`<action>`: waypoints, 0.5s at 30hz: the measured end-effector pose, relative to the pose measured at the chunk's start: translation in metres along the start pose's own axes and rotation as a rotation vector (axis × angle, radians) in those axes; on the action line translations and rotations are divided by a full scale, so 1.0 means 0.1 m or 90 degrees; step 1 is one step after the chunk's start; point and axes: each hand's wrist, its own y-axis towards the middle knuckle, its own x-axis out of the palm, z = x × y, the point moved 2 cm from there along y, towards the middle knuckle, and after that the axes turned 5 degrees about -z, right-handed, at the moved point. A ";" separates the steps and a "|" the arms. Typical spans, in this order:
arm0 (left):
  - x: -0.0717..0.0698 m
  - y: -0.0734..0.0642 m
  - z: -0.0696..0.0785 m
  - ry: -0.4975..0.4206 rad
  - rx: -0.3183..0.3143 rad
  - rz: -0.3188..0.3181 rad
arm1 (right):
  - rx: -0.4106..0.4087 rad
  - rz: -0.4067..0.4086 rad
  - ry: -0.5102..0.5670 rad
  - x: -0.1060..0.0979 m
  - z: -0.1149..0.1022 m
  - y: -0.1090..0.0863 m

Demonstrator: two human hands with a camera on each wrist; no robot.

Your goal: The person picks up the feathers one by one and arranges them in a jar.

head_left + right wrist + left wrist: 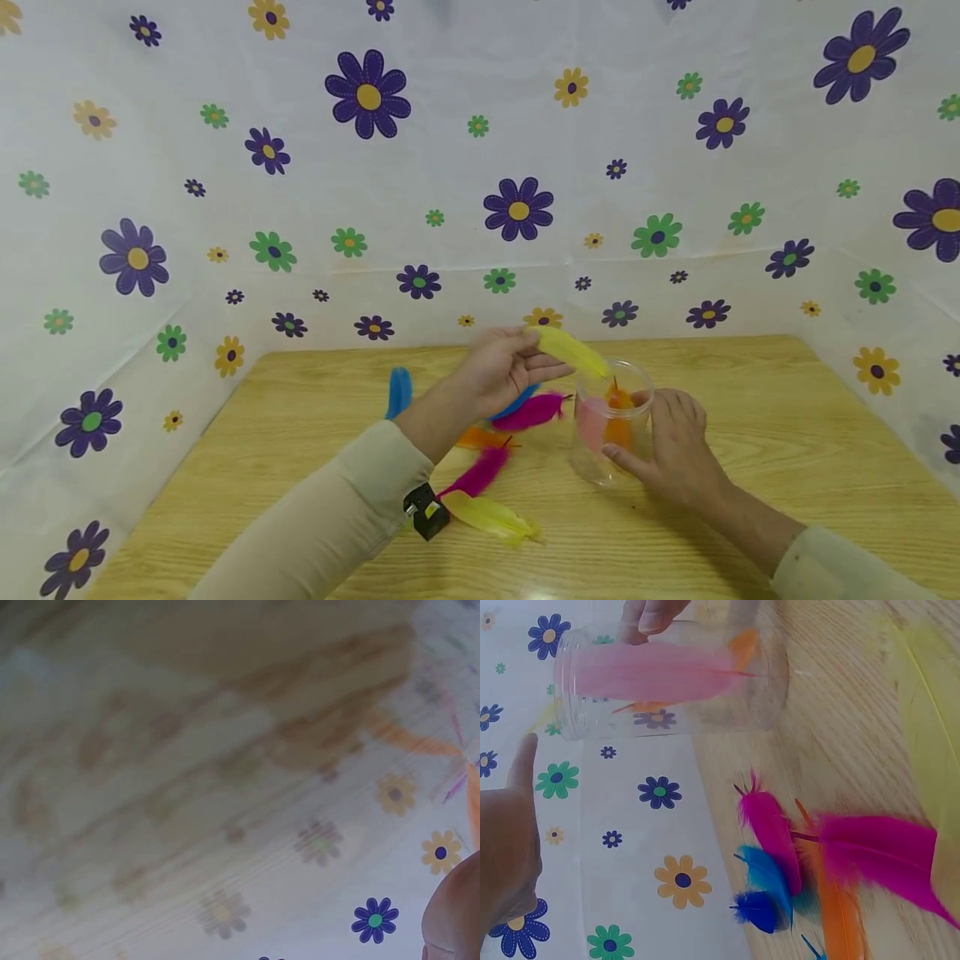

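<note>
My left hand (pixel 501 371) pinches a yellow feather (pixel 572 350) by one end, its other end at the mouth of a clear plastic jar (pixel 596 467). A pink feather (pixel 652 671) and orange feathers (pixel 619 423) stand inside the jar. Around the jar's right side my right hand (pixel 678 450) holds it upright on the table, thumb in front. In the left wrist view the held feather is mostly hidden behind the fingers. Only a fingertip (pixel 454 915) of the right hand shows in the blurred right wrist view.
Loose feathers lie left of the jar on the wooden table (pixel 750 417): magenta ones (pixel 480 473), a yellow one (pixel 491 517), an orange one (pixel 838 915) and blue ones (pixel 400 392). A flowered cloth (pixel 450 158) stands behind and along both sides.
</note>
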 end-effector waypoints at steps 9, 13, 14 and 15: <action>0.02 0.00 -0.05 0.045 -0.019 -0.030 | 0.011 -0.015 0.004 0.01 0.00 0.00; 0.05 0.01 -0.05 0.053 -0.022 -0.054 | 0.000 0.000 -0.001 0.01 0.01 0.00; 0.06 0.02 -0.04 0.050 -0.022 -0.058 | -0.002 0.004 -0.003 0.01 0.01 0.00; 0.06 0.02 -0.04 0.047 -0.021 -0.059 | -0.004 0.007 -0.004 0.01 0.02 0.00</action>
